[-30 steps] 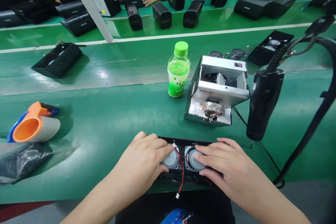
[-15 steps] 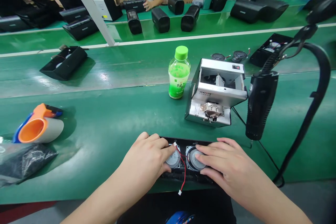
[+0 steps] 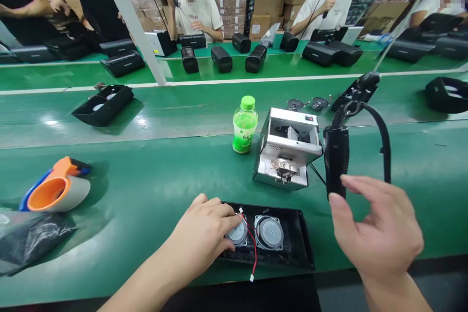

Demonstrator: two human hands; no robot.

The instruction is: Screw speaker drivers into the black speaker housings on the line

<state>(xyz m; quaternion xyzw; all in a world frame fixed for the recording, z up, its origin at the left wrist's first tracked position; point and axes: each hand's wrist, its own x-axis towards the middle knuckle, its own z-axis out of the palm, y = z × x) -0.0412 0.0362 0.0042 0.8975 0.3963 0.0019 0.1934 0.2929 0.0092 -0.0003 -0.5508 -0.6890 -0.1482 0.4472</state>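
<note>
A black speaker housing [image 3: 292,234] lies on the green bench in front of me, its inner side up. Two round speaker drivers sit in it: the left driver [image 3: 237,234] is partly covered by my left hand [image 3: 208,229], whose thumb and fingers grip its edge. Bare of any hand is the right driver [image 3: 270,232]. A red wire [image 3: 255,253] with white connectors runs between them. My right hand [image 3: 380,224] is raised at the lower end of a hanging black electric screwdriver [image 3: 336,156], thumb and fingers apart; whether it touches the tool I cannot tell.
A silver machine [image 3: 288,151] and a green-capped bottle [image 3: 244,126] stand beyond the housing. An orange tape dispenser [image 3: 58,187] and a dark plastic bag [image 3: 36,239] lie at left. More housings [image 3: 104,105] sit on the line, with co-workers behind.
My right hand has left the right driver and moved up and right to the screwdriver. My left hand stays on the left driver. The camera view has tilted up.
</note>
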